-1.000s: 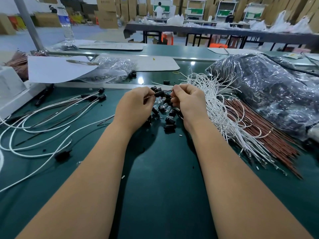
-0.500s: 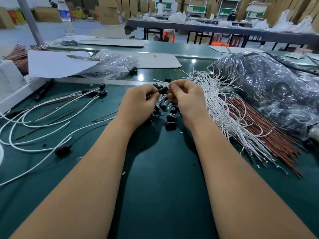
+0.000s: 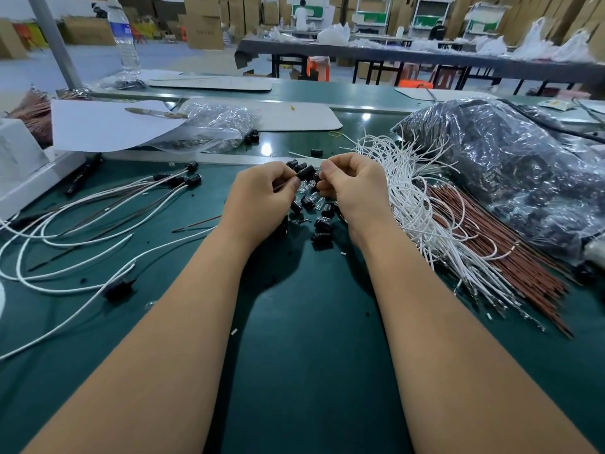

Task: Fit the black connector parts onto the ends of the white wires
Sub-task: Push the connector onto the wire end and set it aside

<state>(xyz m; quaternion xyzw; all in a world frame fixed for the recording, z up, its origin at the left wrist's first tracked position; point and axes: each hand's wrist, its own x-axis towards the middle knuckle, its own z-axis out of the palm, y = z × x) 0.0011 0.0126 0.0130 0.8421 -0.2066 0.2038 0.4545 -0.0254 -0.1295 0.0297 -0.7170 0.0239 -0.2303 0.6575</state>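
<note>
Both hands, left hand (image 3: 262, 198) and right hand (image 3: 355, 186), pinched one small black connector (image 3: 306, 172); light and rigid, likely best held by its sides.

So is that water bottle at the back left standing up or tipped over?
Upright. The water bottle stands on its base on the far table beside the grey pole, cap end up. Its cap is cut off by the frame.
</note>
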